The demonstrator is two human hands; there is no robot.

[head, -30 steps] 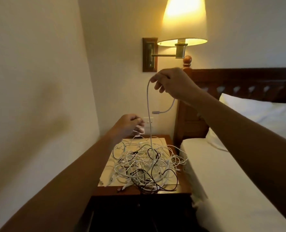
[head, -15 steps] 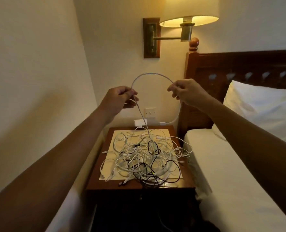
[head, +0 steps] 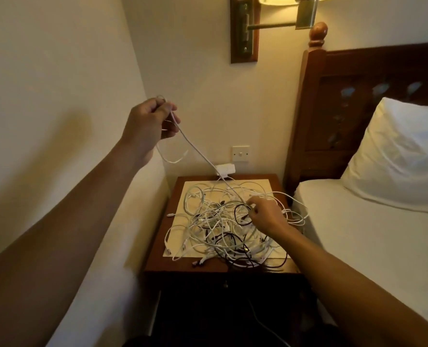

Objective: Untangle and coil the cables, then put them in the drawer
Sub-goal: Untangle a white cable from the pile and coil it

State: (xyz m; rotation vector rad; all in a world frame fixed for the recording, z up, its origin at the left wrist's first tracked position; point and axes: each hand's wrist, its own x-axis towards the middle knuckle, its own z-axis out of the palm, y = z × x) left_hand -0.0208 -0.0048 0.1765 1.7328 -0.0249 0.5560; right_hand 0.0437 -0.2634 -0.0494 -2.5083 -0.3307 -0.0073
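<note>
A tangled heap of white and black cables (head: 223, 226) lies on a cream mat on the dark wooden nightstand (head: 157, 249). My left hand (head: 149, 121) is raised near the left wall, closed on one white cable (head: 197, 156). A short loop hangs under that hand, and the cable runs taut down to the heap. My right hand (head: 266, 216) is low on the heap's right side, its fingertips pinching that same white cable where it enters the tangle. The drawer front (head: 225, 284) with a small knob sits dark below the tabletop and looks closed.
A bed with white sheet (head: 373, 246) and pillow (head: 398, 156) stands right of the nightstand, under a dark wooden headboard (head: 358, 96). A wall lamp bracket (head: 244, 28) hangs above. A wall switch (head: 240, 154) and a white plug (head: 224, 169) sit behind the table.
My right hand dropped from chest height down onto the heap. My left hand rose and moved left, keeping the white cable, which is now stretched taut. The camera tilted down.
</note>
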